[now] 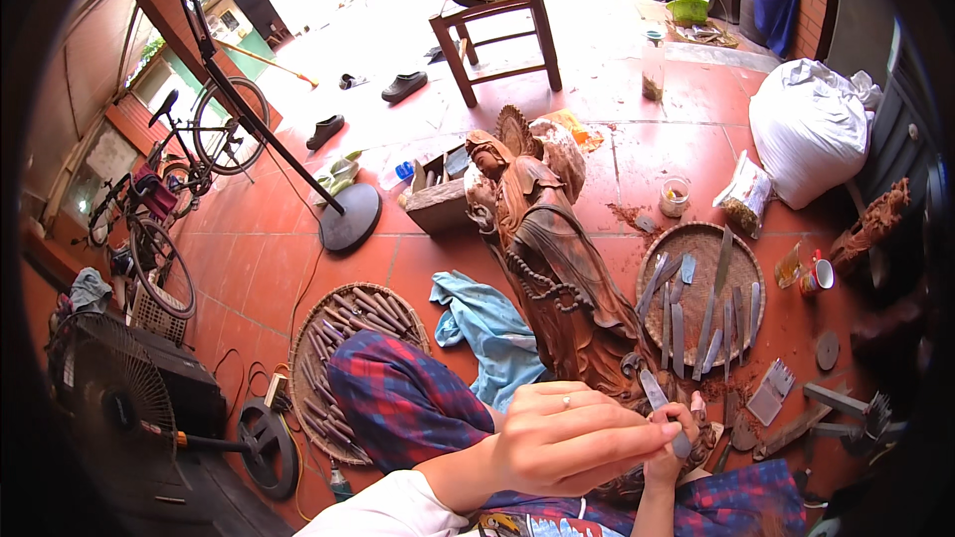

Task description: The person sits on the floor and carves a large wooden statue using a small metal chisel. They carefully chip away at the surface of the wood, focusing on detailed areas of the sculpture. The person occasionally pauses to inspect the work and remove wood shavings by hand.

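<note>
A carved wooden statue (567,239) of a robed figure with beads lies slanted away from me, its base near my lap. My left hand (572,433), with a ring on one finger, is closed, its fingertips at the lower end of a flat grey blade-like tool (653,390). Close beside it, my right hand (665,452) has its fingers curled round the same tool, partly hidden behind the left. The tool's upper end points at the lower part of the statue. Whether its edge touches the wood I cannot tell.
To the left is a round woven tray (343,303) of many handled carving tools; to the right, another woven tray (708,239) holds flat blades. A blue cloth (482,323) lies by the statue. Farther off are a stool (494,30), white sack (811,129), fan (119,388) and red-white mug (818,275).
</note>
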The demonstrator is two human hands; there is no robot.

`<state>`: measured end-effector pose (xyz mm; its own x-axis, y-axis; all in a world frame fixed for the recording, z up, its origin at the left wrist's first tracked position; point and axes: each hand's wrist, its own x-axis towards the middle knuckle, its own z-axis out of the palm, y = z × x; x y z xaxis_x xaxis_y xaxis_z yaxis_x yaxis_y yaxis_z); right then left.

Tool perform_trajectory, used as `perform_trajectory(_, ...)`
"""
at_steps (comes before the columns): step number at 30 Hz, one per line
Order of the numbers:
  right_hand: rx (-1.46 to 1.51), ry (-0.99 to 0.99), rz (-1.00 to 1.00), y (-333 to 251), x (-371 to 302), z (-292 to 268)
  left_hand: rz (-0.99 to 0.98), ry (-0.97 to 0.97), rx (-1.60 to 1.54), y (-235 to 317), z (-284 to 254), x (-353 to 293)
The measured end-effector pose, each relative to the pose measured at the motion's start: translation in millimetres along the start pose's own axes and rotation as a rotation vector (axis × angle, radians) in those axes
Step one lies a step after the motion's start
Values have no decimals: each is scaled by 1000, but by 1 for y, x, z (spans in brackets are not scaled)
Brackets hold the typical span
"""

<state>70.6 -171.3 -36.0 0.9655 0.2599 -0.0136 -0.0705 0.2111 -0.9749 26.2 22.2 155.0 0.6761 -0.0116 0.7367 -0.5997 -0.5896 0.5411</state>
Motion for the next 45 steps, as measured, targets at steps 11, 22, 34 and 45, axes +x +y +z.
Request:
perform_trajectory(11,54,47,57,7,-1,0,-179,-241,18,-47,63,-79)
perform_trajectory(22,18,37,149,-10,2,5,-138,-347,-53,-64,86,-109)
perform_trajectory(34,29,59,170,-9,2,8,-161,-405,-71,-64,95,-118)
perform_trajectory(45,28,32,92,1,1,3,-164,-425,-49,-65,94,-119)
